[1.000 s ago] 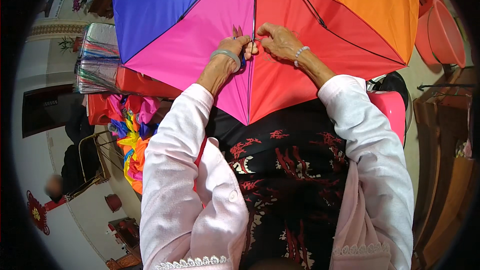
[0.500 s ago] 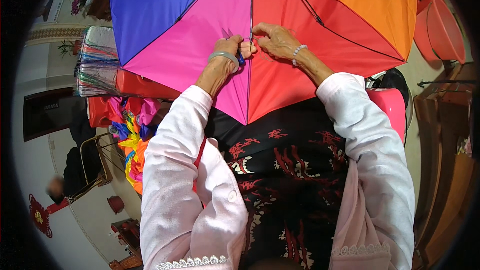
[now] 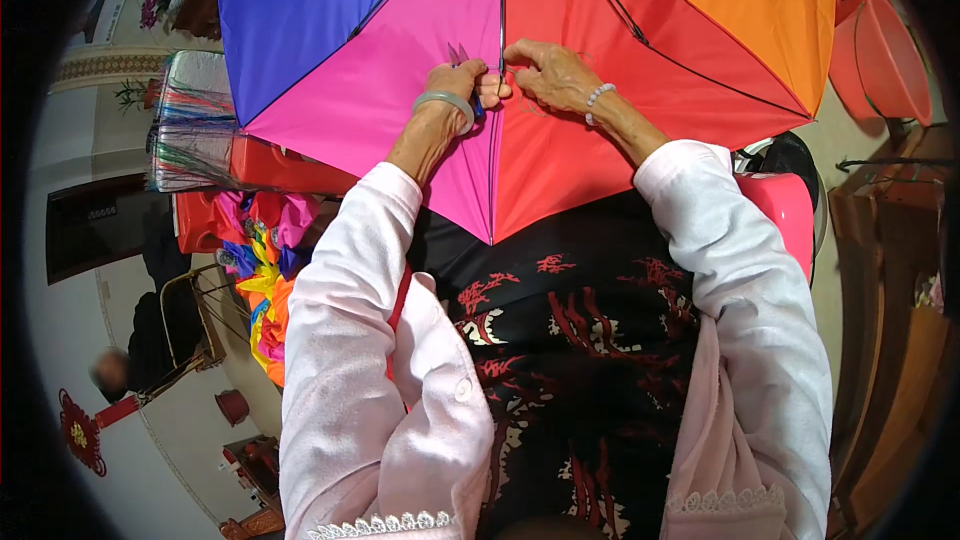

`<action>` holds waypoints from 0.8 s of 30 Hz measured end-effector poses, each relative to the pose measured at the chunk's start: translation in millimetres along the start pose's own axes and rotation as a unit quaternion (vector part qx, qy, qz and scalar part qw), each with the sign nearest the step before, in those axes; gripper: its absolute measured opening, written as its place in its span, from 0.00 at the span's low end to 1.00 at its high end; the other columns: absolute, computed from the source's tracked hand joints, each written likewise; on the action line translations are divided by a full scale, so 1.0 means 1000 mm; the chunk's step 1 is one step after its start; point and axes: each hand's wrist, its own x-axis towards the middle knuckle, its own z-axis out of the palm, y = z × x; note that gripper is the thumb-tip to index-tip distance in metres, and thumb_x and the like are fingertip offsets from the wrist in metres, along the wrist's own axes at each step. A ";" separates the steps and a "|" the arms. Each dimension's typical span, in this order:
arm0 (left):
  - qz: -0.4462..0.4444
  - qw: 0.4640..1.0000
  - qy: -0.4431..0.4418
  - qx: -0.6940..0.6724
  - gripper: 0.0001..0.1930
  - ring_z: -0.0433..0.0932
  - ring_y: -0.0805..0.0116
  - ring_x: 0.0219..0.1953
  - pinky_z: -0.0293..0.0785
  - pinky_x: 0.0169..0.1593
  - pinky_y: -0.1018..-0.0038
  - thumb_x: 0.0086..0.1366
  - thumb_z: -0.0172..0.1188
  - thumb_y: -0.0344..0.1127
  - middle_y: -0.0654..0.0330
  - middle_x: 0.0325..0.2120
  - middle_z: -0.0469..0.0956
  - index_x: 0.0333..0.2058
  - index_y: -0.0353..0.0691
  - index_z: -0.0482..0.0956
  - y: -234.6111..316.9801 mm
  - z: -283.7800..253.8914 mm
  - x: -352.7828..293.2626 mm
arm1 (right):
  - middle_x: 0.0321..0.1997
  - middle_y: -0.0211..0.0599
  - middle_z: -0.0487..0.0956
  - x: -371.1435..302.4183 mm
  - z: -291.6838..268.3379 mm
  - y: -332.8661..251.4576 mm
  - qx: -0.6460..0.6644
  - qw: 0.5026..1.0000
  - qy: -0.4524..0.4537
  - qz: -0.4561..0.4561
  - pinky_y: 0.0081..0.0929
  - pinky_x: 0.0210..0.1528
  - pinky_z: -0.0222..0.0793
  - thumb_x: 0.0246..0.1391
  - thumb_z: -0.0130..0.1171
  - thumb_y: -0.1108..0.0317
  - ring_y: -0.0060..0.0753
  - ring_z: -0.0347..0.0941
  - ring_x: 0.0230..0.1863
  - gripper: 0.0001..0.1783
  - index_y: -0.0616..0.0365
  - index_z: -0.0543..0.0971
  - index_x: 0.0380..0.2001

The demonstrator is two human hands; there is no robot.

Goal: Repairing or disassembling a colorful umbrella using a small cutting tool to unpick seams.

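A rainbow-coloured umbrella (image 3: 380, 90) is spread open in front of me, its inner side with the black ribs facing me. My left hand (image 3: 458, 82) is closed around small blue-handled scissors (image 3: 457, 54), whose blades point up past the fingers. Its fingertips also touch the thin metal rib (image 3: 503, 10) along the seam between the pink and red panels. Just right of that rib, my right hand (image 3: 552, 76) has thumb and forefinger pinched together at the seam. Thin thread (image 3: 535, 106) loops below the right fingers on the red panel; a needle cannot be made out.
At left, bundles of thin coloured strands (image 3: 195, 125) lie over a pale block on a red stool, with folded rainbow cloth (image 3: 265, 270) below. To the right are a pink bucket (image 3: 885, 55), a pink stool (image 3: 780, 215) and wooden furniture (image 3: 890, 340). Another person sits at far left.
Both hands stay at the rib, with only slight shifts of the right hand to the left and upward. The thread loop beside the right hand has changed shape. The umbrella barely moves.
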 end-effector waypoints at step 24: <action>-0.016 1.000 0.004 -0.017 0.08 0.76 0.61 0.18 0.71 0.15 0.78 0.57 0.48 0.27 0.48 0.21 0.75 0.30 0.25 0.68 0.002 0.001 0.004 | 0.39 0.48 0.75 0.003 0.002 0.008 0.032 0.999 -0.005 0.017 0.31 0.44 0.66 0.45 0.50 0.69 0.43 0.71 0.42 0.15 0.61 0.73 0.38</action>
